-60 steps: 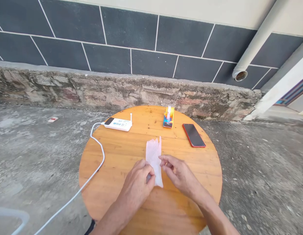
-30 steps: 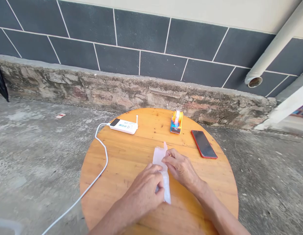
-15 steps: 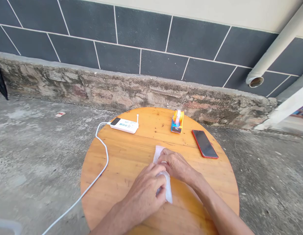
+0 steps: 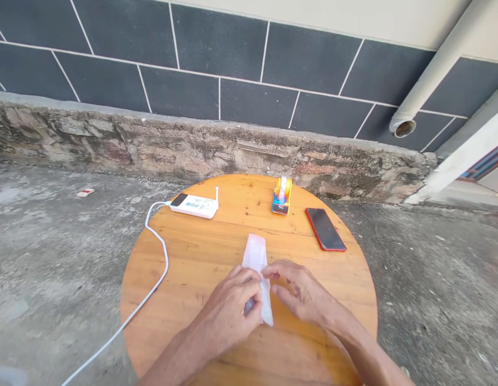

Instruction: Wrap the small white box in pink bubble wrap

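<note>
A flat, folded whitish strip [image 4: 256, 251], which looks like thin plastic, lies lengthwise on the round wooden table [image 4: 184, 279]. My left hand [image 4: 235, 300] is closed over the strip's left side near its lower half, fingers curled and thumb pressed towards them. Part of the strip is hidden beneath those fingers. On the other side, my right hand [image 4: 299, 289] has its thumb and index finger apart, with nothing held between them. Its index fingertip is at the strip's right edge; whether it touches I cannot tell.
A tape dispenser [image 4: 282, 197] with a yellow wheel stands at the table's far side. Right of it lies a red-edged phone [image 4: 325, 229]. At the far left is a white device [image 4: 195, 206], its white cable [image 4: 165, 257] running off the table's left edge. Behind is a stone-based wall [image 4: 160, 147].
My right hand has drawn back to the right and its fingers have opened. More of the strip's upper part now shows. My left hand still holds the strip. The view has shifted slightly.
</note>
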`<state>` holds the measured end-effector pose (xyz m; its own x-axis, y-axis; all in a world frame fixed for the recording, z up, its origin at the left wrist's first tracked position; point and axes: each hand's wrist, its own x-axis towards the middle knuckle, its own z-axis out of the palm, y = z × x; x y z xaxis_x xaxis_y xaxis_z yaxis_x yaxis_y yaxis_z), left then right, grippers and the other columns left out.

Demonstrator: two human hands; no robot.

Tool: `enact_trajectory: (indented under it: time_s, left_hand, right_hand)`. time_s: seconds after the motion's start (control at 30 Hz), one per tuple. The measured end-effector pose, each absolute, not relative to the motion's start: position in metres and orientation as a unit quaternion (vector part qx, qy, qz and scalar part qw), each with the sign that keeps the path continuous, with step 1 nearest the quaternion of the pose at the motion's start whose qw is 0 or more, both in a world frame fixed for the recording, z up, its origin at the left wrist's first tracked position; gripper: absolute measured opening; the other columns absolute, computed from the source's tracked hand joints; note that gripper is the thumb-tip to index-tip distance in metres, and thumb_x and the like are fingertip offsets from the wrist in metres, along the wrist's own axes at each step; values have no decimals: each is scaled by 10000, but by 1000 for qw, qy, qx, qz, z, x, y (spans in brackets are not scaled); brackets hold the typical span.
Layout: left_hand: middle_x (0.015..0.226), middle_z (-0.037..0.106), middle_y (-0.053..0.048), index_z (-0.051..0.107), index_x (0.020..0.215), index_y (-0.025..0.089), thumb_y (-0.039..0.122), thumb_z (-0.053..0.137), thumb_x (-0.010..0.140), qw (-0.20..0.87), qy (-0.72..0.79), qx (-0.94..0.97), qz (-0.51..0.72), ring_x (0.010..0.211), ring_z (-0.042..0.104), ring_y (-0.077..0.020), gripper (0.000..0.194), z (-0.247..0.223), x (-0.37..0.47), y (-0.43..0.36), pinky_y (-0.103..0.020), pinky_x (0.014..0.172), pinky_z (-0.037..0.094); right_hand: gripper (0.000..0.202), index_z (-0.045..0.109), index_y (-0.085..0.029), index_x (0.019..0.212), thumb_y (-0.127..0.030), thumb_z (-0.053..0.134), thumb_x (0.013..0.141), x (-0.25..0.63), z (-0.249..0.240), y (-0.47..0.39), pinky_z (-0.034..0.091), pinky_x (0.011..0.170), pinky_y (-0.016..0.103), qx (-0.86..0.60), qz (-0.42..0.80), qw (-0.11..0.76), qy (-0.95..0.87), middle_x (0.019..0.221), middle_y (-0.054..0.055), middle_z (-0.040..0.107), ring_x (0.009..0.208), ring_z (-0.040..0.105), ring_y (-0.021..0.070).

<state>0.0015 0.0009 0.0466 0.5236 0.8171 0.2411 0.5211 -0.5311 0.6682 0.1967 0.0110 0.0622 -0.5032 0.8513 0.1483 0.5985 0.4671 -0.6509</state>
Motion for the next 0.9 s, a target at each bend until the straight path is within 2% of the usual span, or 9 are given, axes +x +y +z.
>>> enact_trajectory:
  time_s: [0.1, 0.2, 0.3, 0.43, 0.53, 0.9]
  left_hand:
    - [895, 610, 4, 518, 682, 193, 14, 481, 728, 282, 407, 822, 280, 876, 528, -154, 189, 49, 1, 0, -257, 766, 403]
    - [880, 615, 15, 515, 658, 192, 29, 503, 725, 298, 402, 818, 284, 864, 534, -143, 176, 49, 1, 1, -243, 747, 398]
    - [818, 604, 24, 511, 644, 191, 13, 497, 693, 307, 404, 815, 280, 847, 532, -139, 186, 48, -1, 3, -240, 741, 395]
    - [810, 608, 22, 521, 647, 189, 12, 490, 674, 322, 397, 813, 280, 839, 534, -138, 182, 47, -2, 5, -246, 749, 397]
    - [798, 615, 22, 531, 650, 189, 14, 486, 673, 328, 396, 813, 274, 830, 535, -138, 182, 50, -3, 6, -243, 741, 398]
    - [782, 633, 20, 559, 660, 196, 36, 485, 678, 338, 409, 805, 265, 827, 531, -152, 177, 49, -5, 8, -252, 727, 389]
  right_hand:
    - [405, 538, -254, 1201, -142, 550, 813, 200, 61, -4, 438, 912, 352, -435, 279, 234, -823, 1134, 47, 619, 1047, 566, 203]
    - [467, 485, -241, 1278, -313, 604, 832, 200, 57, -12, 427, 934, 395, -449, 248, 225, -828, 1193, 86, 592, 1091, 545, 238]
    - [616, 448, -217, 1315, -431, 665, 780, 196, 54, -19, 417, 930, 425, -453, 211, 215, -839, 1214, 113, 582, 1080, 536, 268]
    - [599, 494, -266, 1246, -308, 744, 703, 185, 54, -26, 404, 909, 403, -471, 199, 197, -836, 1176, 52, 605, 1038, 530, 255]
    - [527, 524, -283, 1196, -212, 716, 710, 178, 52, -28, 382, 912, 397, -487, 191, 198, -829, 1163, 28, 608, 1045, 519, 248]
    - [267, 567, -250, 1015, -211, 658, 767, 173, 54, -22, 392, 806, 334, -482, 195, 210, -828, 1027, 20, 630, 934, 546, 218]
